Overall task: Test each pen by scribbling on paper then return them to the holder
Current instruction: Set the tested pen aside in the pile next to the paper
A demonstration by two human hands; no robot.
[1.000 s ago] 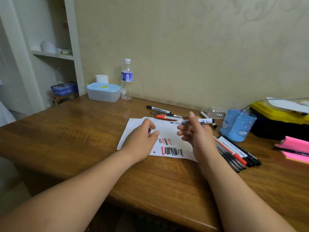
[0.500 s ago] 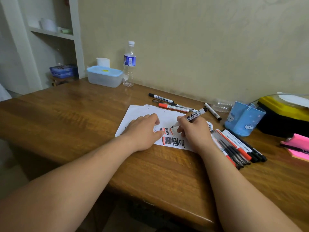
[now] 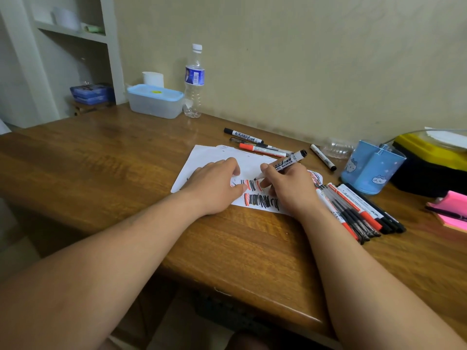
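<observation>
Left hand [image 3: 217, 185] presses the white paper [image 3: 209, 157] flat; right hand [image 3: 290, 185] pinches a white marker [image 3: 290, 161], scribbling, with the blue plastic holder [image 3: 366, 173] to its right likely next.

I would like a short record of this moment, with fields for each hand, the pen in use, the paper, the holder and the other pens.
left hand: lies flat on the paper, pressing it down
right hand: grips the marker
marker: tilted, tip down at the scribbles
paper: white sheet on the wooden table, red and black scribbles on it
holder: blue, upright, right of the paper; no pen sticks out of it
pen bunch: lies on the table beside the right hand
far pens: lie behind the paper
</observation>
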